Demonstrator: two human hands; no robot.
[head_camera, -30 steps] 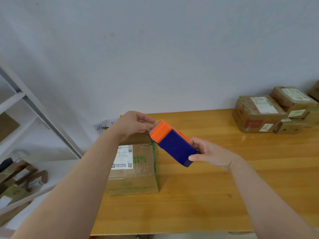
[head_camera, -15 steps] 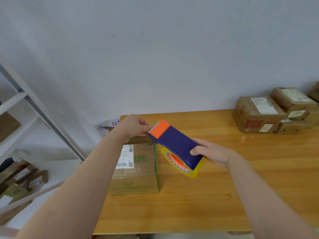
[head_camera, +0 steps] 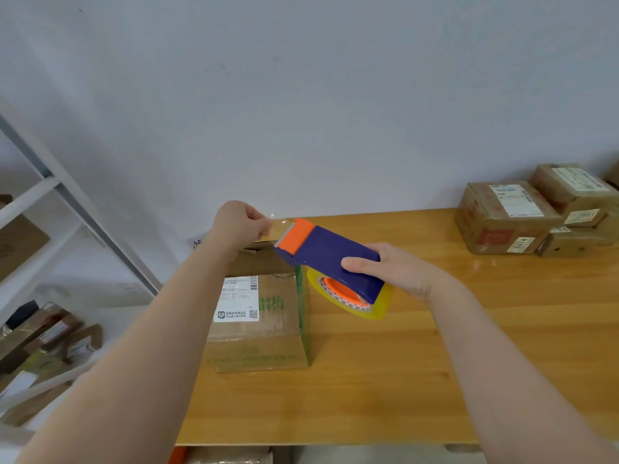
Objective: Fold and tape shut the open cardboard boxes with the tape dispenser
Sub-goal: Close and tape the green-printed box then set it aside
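Note:
A cardboard box (head_camera: 264,323) with a white shipping label and green print sits on the wooden table (head_camera: 435,363) near its left edge. Above the box's far end my right hand (head_camera: 395,272) grips a blue tape dispenser (head_camera: 331,259) with an orange blade end and a yellowish tape roll under it. My left hand (head_camera: 239,226) pinches the free end of the clear tape (head_camera: 276,226), a short stretch of which runs between my fingers and the orange blade. The box's far top edge is hidden behind my left wrist and the dispenser.
Several taped cardboard parcels (head_camera: 509,216) are stacked at the table's far right against the wall. A white metal shelf rack (head_camera: 43,209) stands to the left, with more parcels (head_camera: 50,339) on its lower level. Another box (head_camera: 227,455) shows below the table's front edge.
The dispenser has tilted so the tape roll shows beneath it. My left hand has drawn a short length of tape out from the blade, away to the left.

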